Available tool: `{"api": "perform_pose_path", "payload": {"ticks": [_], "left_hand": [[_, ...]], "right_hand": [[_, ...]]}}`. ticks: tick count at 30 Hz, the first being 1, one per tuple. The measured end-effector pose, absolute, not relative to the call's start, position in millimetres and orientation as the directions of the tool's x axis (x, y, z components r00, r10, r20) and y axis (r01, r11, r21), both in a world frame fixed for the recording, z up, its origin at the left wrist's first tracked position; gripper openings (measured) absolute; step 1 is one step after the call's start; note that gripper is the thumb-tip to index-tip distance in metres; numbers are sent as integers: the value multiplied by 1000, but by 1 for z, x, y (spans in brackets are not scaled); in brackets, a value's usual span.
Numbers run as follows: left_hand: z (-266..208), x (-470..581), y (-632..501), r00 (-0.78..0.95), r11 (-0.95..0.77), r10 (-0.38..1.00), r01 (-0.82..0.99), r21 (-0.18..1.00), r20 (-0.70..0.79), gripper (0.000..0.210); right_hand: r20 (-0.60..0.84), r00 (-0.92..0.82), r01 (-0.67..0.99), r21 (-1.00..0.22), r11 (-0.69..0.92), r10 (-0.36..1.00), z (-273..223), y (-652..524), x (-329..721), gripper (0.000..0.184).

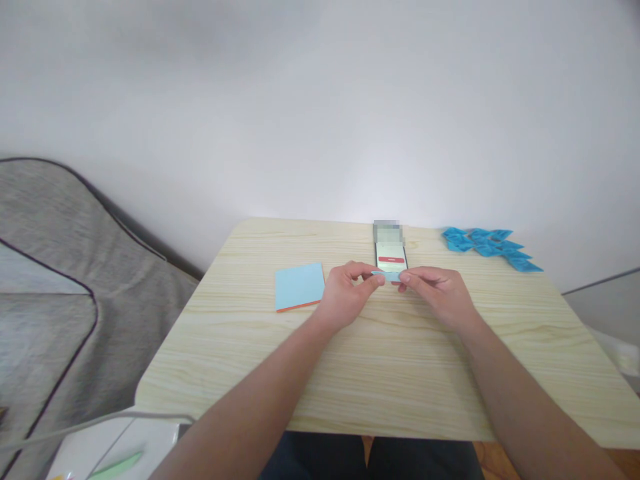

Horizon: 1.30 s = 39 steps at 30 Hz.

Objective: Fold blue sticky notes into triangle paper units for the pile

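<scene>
Between my two hands is a small folded piece of light blue paper (392, 276), raised just in front of the phone. My left hand (349, 292) pinches its left end between thumb and fingers. At the right end, my right hand (440, 293) grips it the same way. Close to my left wrist lies a stack of square paper (300, 287), light blue on top with an orange-red edge. Behind my hands a phone (391, 250) lies on the table, its screen lit and its near end partly covered by the paper.
Several folded blue paper pieces (487, 247) lie at the back right of the wooden table (390, 373). A white wall (320, 120) rises behind it. Grey fabric (135, 320) stands to the left, with a pale cable (125, 415) below.
</scene>
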<state>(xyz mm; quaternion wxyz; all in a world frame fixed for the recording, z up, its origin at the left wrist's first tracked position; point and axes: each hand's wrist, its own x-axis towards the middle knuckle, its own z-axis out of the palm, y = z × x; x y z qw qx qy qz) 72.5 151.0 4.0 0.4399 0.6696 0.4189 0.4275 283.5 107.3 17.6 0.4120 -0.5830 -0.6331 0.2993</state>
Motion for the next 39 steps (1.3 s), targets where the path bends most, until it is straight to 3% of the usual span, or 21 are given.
{"api": "perform_pose_path", "payload": {"ticks": [20, 31, 39], "left_hand": [[11, 70, 149, 279, -194, 944, 42, 980, 175, 19], [8, 70, 148, 284, -247, 934, 78, 966, 216, 21], [11, 70, 147, 307, -304, 918, 142, 942, 250, 20]], "right_hand": [[118, -44, 377, -918, 126, 992, 17, 108, 287, 38], [43, -24, 336, -941, 48, 999, 7, 107, 280, 26], [93, -39, 333, -937, 100, 995, 11, 106, 276, 26]]}}
